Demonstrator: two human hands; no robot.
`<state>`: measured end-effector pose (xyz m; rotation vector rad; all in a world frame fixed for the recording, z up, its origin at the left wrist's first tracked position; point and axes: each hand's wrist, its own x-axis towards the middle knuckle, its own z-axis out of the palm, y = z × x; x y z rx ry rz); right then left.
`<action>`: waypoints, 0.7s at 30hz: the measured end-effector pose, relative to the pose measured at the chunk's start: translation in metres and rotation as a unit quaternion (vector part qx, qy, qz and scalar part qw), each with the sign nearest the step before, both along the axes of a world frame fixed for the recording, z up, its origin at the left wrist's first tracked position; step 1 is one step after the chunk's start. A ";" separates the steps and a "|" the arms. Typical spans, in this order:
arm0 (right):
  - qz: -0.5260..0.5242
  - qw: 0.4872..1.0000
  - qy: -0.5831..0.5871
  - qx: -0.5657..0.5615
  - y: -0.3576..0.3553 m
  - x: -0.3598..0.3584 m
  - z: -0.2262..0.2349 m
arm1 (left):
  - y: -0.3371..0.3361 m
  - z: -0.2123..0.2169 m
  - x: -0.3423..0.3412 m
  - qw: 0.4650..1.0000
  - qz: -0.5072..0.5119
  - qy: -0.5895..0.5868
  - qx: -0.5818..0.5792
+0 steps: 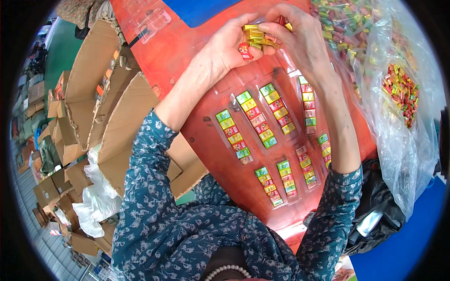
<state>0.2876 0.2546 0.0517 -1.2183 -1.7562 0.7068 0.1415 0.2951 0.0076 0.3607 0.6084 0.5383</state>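
My left hand (pixel 221 50) is cupped, palm up, around a handful of small wrapped candies (pixel 254 35), mostly yellow with some red. Close beside it, my right hand (pixel 302 40) has its fingers bent over the handful, with a red and a yellow candy (pixel 288 27) at its fingers. Below both hands, clear plastic trays lie on the red tabletop (pixel 206 136). Rows of green, yellow and red candies (pixel 257 119) fill their narrow slots. My right forearm partly covers the trays on the right.
Loose candies (pixel 344 28) lie heaped at the far right, next to a clear plastic bag (pixel 382 136) with more candies (pixel 401 93) showing. Open cardboard boxes (pixel 124 126) stand against the table's left side. A blue sheet (pixel 199 10) lies at the far edge.
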 end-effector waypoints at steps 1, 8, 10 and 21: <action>-0.001 1.000 -0.001 0.000 -0.001 0.000 0.000 | 0.001 -0.002 0.000 1.000 0.005 -0.011 -0.017; 0.045 0.953 -0.270 0.129 -0.007 -0.003 -0.010 | -0.011 0.003 0.005 0.997 0.064 -0.004 -0.036; 0.047 0.939 -0.305 0.151 -0.007 -0.005 -0.008 | -0.014 0.008 0.007 0.996 0.077 0.018 -0.038; 0.168 0.937 -0.280 0.126 -0.001 0.000 -0.002 | -0.016 0.015 0.012 0.995 0.071 0.055 -0.041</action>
